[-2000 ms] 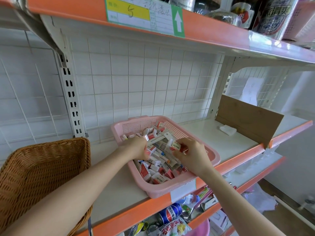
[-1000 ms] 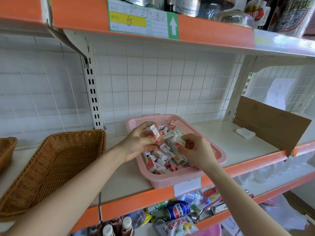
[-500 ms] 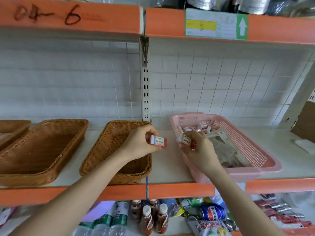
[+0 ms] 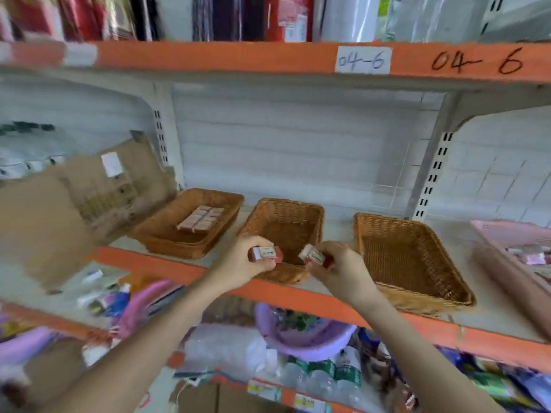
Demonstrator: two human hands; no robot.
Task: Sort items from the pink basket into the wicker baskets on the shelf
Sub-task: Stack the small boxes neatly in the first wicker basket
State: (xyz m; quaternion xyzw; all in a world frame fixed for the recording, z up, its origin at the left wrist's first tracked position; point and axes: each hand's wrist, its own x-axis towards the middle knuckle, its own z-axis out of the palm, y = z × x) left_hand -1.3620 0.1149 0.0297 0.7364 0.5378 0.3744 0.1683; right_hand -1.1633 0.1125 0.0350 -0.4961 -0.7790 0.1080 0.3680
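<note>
1. Your left hand (image 4: 238,265) has its fingers and thumb curled round a small red and white box (image 4: 266,253). The box sticks out to the right of your fingers.
2. Your right hand (image 4: 341,271) pinches a second small red and white box (image 4: 313,254) at its fingertips. This box sticks out to the left.
3. The two boxes are near each other but do not touch.
4. Both boxes are over the front part of the middle brown wicker basket (image 4: 290,203).
5. The left brown wicker basket (image 4: 179,248) holds a flat row of pinkish boxes (image 4: 201,219).
6. The right brown wicker basket (image 4: 384,218) is just beside your right hand.
7. The pink plastic basket (image 4: 507,227) is far to the right, well apart from both hands. It has little boxes in it.
8. All the baskets sit on a white shelf with an orange front edge (image 4: 313,297).
</note>
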